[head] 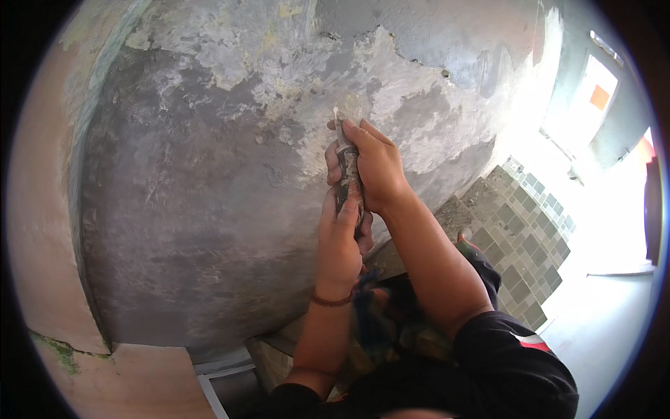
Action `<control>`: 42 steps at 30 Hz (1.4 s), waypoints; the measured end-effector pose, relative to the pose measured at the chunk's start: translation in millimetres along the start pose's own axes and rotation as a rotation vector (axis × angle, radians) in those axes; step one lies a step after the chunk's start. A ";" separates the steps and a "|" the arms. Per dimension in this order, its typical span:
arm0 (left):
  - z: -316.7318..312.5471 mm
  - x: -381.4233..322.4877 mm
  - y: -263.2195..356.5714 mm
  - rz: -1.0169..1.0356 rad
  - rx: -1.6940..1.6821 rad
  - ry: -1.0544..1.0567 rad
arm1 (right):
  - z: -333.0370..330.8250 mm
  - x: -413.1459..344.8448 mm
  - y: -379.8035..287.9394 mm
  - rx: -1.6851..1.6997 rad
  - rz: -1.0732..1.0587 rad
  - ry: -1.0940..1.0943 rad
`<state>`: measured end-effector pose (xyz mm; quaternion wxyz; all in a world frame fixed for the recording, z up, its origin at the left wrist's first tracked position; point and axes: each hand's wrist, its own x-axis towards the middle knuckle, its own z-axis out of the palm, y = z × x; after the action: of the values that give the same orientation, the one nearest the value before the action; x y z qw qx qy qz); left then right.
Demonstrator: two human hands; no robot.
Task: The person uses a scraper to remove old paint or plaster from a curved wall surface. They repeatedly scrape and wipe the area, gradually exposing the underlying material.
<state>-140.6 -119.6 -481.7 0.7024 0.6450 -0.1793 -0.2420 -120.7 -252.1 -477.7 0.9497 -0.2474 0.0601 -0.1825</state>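
Both of my hands are wrapped around one scraper-like hand tool [349,175] with a plaster-smeared dark and orange handle. My left hand [340,235], below a wrist with a brown bracelet, grips the lower handle. Higher up, my right hand [381,162] closes around the upper handle, its thumb reaching toward the blade. The thin blade [349,107] points away from me at a patchy grey wall [199,188]; it blends with the wall, and whether it touches I cannot tell. Flaked pale coating and darker bare patches surround the tip.
A pinkish wall edge [47,209] borders the left. Below right, a patterned tile floor [523,230] carries crumbled debris near the wall's foot. Bright light washes out the right side. A pale-framed dark opening [230,387] lies at lower left.
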 end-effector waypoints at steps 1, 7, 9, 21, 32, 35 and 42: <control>2.2 2.7 -0.6 0.013 0.065 0.031 | 1.1 2.5 -0.8 0.027 0.020 -0.010; 7.0 17.9 -7.2 0.169 0.158 0.152 | 6.4 14.4 5.9 0.019 0.012 0.025; 6.3 21.6 -8.8 0.191 0.189 0.190 | 7.7 17.3 8.7 0.020 0.015 0.025; -2.5 19.1 -1.2 0.153 0.196 0.226 | 15.8 18.6 15.4 -0.060 -0.031 0.017; 1.4 16.8 6.5 0.181 0.252 0.207 | 17.0 19.0 13.4 -0.002 -0.078 0.008; 2.3 16.1 7.7 0.128 0.308 0.207 | 18.1 18.9 10.6 -0.104 0.044 0.053; 6.6 19.5 8.5 0.196 0.356 0.174 | 16.5 18.6 4.7 -0.037 -0.007 0.018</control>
<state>-127.4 -135.7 -473.7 0.6104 0.7567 -0.2199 -0.0804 -98.7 -247.9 -466.0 0.9437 -0.2635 0.0714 -0.1868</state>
